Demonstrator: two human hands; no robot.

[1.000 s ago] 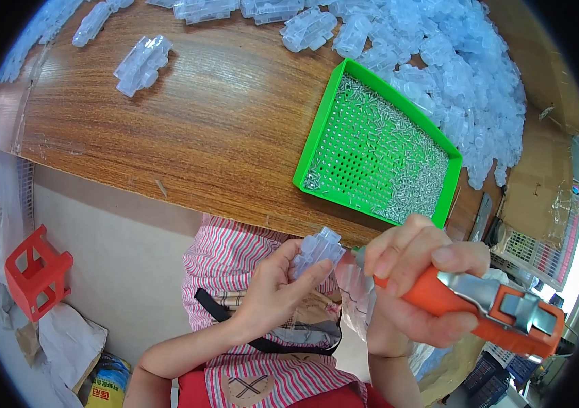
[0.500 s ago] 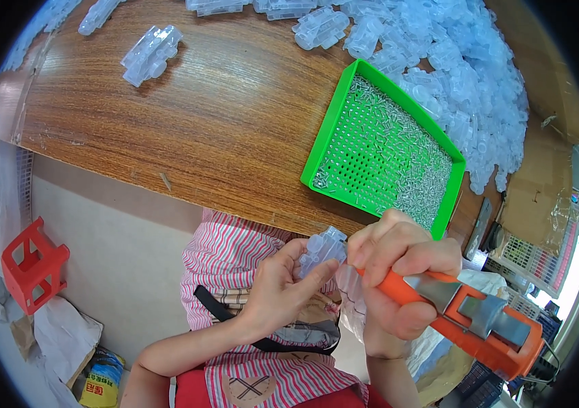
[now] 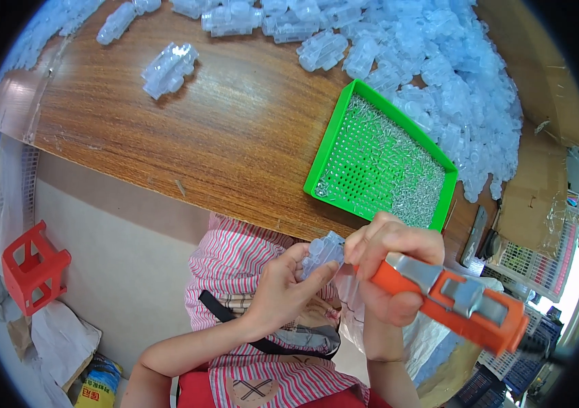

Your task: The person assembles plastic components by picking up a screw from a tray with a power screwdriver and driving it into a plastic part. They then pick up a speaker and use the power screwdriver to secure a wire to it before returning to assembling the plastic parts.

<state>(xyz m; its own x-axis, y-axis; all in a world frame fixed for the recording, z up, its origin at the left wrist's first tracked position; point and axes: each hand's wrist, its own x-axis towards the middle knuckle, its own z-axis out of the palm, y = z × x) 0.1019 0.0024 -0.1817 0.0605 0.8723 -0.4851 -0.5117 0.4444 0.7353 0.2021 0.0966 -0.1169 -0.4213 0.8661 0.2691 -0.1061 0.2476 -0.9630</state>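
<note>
In my left hand (image 3: 281, 289) is a clear plastic molded part (image 3: 323, 251), pinched between thumb and fingers just below the table's front edge. My right hand (image 3: 391, 265) wraps around an orange electric screwdriver (image 3: 470, 306) with a metal lever along its body. The tool's front end points at the right side of the plastic part; my fingers hide its tip, so I cannot tell whether it touches. Beyond the hands, a green perforated tray (image 3: 328, 146) holds many small silver screws (image 3: 419, 170).
A large heap of clear plastic parts (image 3: 466, 102) covers the table's far right. One single part (image 3: 170, 70) lies on the brown wooden table (image 3: 187, 136) at left. A red plastic stool (image 3: 34, 265) stands on the floor. A knife-like tool (image 3: 473, 234) lies right of the tray.
The whole view has shifted slightly, with the table contents appearing lower. The orange screwdriver's rear end has swung a little down and left. Both hands keep their holds.
</note>
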